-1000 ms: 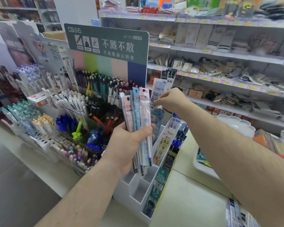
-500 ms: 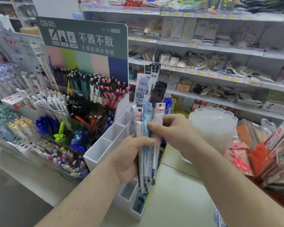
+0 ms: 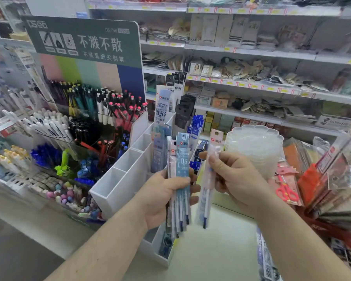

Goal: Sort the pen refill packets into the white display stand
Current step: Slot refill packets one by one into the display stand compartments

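Head view: the left hand holds a fanned bundle of pen refill packets upright, its grip closed round their middle with the thumb across the front. Just beside it the right hand has a narrow grip on a single pink-topped refill packet — pinched near its upper half, hanging clear of the bundle. Behind and partly hidden by the bundle stands the white display stand, a stepped row of open compartments on the pale table; its far compartments already hold upright packets, while the nearer ones on the left show bare white walls. To the left a tiered pen display under a green sign crowds against the stand's side. To the right sit a stack of clear scalloped trays and hanging packs with pink scissors — close by the right wrist. Store shelves of blurred goods fill the background.
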Tool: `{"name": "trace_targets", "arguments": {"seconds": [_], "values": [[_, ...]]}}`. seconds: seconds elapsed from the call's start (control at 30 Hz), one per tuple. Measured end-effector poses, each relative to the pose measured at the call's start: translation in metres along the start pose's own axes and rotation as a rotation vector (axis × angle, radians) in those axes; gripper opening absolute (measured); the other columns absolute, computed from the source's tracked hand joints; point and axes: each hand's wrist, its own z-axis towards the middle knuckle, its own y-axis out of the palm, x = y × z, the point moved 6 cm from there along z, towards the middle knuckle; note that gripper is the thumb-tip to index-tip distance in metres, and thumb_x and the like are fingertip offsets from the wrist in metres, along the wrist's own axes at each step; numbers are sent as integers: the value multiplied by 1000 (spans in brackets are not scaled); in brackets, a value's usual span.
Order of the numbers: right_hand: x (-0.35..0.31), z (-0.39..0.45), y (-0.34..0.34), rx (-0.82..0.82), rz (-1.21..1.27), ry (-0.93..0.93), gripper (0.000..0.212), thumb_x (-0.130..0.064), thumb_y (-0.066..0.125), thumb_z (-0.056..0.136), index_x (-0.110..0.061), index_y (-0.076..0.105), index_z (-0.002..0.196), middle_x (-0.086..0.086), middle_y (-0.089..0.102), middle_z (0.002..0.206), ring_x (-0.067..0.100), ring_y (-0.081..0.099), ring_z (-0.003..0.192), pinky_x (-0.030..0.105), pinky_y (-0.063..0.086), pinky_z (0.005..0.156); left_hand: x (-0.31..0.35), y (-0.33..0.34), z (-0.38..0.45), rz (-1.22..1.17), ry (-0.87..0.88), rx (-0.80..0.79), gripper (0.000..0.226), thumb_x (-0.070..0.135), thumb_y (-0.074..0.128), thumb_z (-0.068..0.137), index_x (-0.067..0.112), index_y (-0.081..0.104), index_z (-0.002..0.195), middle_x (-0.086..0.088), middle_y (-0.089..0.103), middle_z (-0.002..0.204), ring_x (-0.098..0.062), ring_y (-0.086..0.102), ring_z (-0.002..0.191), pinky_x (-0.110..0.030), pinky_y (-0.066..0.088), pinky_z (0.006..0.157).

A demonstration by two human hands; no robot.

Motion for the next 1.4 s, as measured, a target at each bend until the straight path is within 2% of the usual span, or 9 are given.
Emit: {"name": "trace_targets", "arguments": {"seconds": [0.07, 0.2, 0.37, 0.6, 0.77, 1.07, 1.23, 1.3, 1.4], "values": [[3, -2, 4, -47, -8, -22, 23, -26, 59, 86, -15, 72, 71, 6, 54, 58, 13, 35, 46, 20, 28, 42, -2, -1, 0, 18, 2, 23, 36, -1, 61, 86, 3, 60, 122, -29, 67, 116, -35, 69, 91, -45, 61, 75], [9, -4, 9, -57, -25, -14, 11, -8, 58, 95, -7, 70, 96, 1, 66, 66, 8, 45, 46, 18, 34, 43, -4, -1, 0, 108, 64, 43, 42, -1, 69, 83, 4, 61, 124, -21, 72, 109, -38, 70, 99, -49, 59, 84], [22, 0, 8, 18, 13, 64, 17, -9, 65, 91, -4, 67, 76, 8, 54, 59, 13, 39, 45, 22, 32, 42, -4, -2, -1, 155, 91, 50, 55, 15, 78, 71, 8, 62, 124, -18, 73, 108, -36, 71, 100, -49, 58, 87], [27, 1, 10, 60, 53, 94, 17, -11, 62, 95, 1, 60, 82, 4, 54, 55, 12, 38, 44, 21, 31, 43, -3, -6, -7, 102, 81, 18, 51, 15, 71, 74, 6, 62, 124, -17, 74, 109, -31, 72, 96, -40, 59, 76], [24, -1, 11, 57, 73, 93, 20, -13, 60, 96, -4, 58, 78, -3, 54, 50, 12, 38, 43, 21, 32, 43, 0, -13, -7, 99, 114, 80, 35, 5, 68, 83, 3, 65, 118, -17, 74, 108, -34, 71, 99, -44, 60, 81], [32, -2, 25, 8, 89, 116, 11, -13, 63, 94, -5, 59, 88, 2, 55, 52, 15, 49, 44, 24, 40, 43, 2, -14, -9, 187, 171, 79, 42, 13, 77, 66, 5, 72, 106, -18, 75, 100, -33, 72, 92, -46, 58, 86], [32, -6, 27, -62, 117, 139, 11, -16, 68, 84, -8, 71, 77, 6, 58, 60, 14, 46, 45, 22, 38, 44, 4, -15, -12, 218, 170, 50, 38, 14, 74, 68, 6, 72, 105, -16, 76, 99, -28, 73, 91, -41, 58, 82], [30, -4, 25, -23, 193, 150, 16, -14, 68, 81, -14, 70, 65, 5, 61, 59, 12, 45, 44, 20, 39, 44, 10, -16, -15, 213, 209, 69, 34, 14, 73, 66, 7, 72, 99, -14, 76, 96, -24, 73, 88, -36, 60, 79], [23, 2, 12, 88, 350, 147, 14, -10, 67, 83, -12, 65, 70, 7, 65, 66, 10, 46, 46, 17, 43, 43, 26, -23, -22, 160, 284, 149, 32, 16, 71, 64, 7, 68, 95, -12, 74, 84, -20, 72, 72, -30, 60, 63]]}}
